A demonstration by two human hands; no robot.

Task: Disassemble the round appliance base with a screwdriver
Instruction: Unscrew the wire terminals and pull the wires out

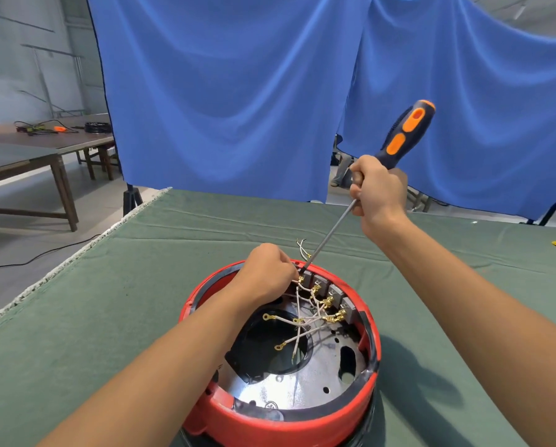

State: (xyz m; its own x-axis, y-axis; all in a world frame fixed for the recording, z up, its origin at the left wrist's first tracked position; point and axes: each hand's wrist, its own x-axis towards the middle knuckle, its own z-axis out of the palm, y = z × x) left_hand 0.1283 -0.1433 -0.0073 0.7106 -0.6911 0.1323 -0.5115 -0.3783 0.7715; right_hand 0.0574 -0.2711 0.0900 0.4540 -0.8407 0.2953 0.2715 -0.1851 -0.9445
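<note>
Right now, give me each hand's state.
Left hand: pinching a wire terminal inside the red base.
Right hand: gripping the screwdriver.

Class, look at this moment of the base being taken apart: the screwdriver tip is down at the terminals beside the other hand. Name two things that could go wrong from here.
1. The screwdriver tip sits right beside the left hand at the rim; a slip could jab its fingers.
2. The right hand grips low, partly on the shaft, with the tool tilted, so the tip may jump off the screw.
3. Loose wires crossing inside the red base could snag.
</note>
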